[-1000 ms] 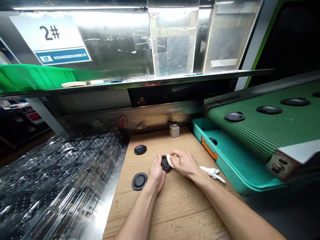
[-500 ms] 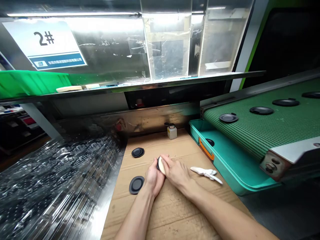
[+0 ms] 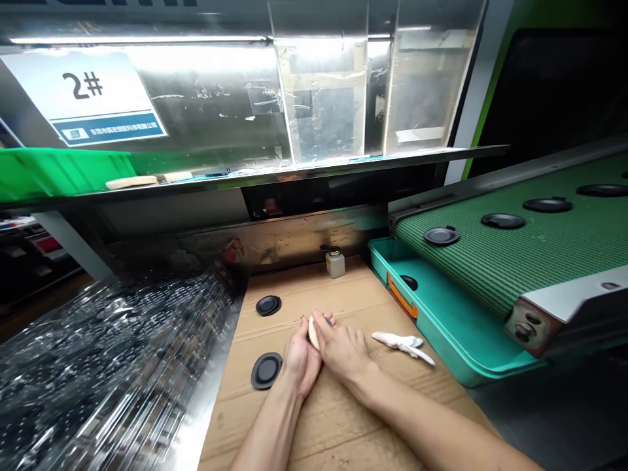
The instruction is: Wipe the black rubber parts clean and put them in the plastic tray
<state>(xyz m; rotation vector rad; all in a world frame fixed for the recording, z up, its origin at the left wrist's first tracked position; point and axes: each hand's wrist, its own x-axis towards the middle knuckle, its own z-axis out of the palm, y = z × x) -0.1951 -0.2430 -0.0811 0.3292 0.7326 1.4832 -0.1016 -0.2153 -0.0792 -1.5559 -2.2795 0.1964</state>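
Far L: green plastic bin (image 3: 63, 173) on the metal shelf (image 3: 275, 179); below, shiny crinkled clear plastic (image 3: 112, 353) w/ glinting ridges. Next, brown cardboard sheet (image 3: 358, 432), creased crosswise, w/ two loose black discs: far disc (image 3: 268, 305) has a small tab at its rim, near disc (image 3: 266, 371) is matte, round, w/ stepped rings, lying flat.

Mid-board, L hand (image 3: 300, 360) is palm up, fingers curled round the held disc (image 3: 328, 321), gripping it betw. both hands. Held disc is mostly hidden; the dark sliver by the R fingertips is prob. its edge. Cream pad (image 3: 313, 333), smooth & soft-looking, shows as a narrow oval, long axis roughly fore-aft, far end leaning slightly L. R hand (image 3: 343, 353) has it pinched & pressed in against L palm/disc.

Behind: squat whitish bottle (image 3: 335, 263), dark top. R of hands: crumpled white glove (image 3: 400, 343), pointing toward the teal tray (image 3: 441, 340) w/ orange handle (image 3: 402, 296). Far R: ribbed green conveyor belt (image 3: 481, 261), black lids (image 3: 441, 235) in a row.
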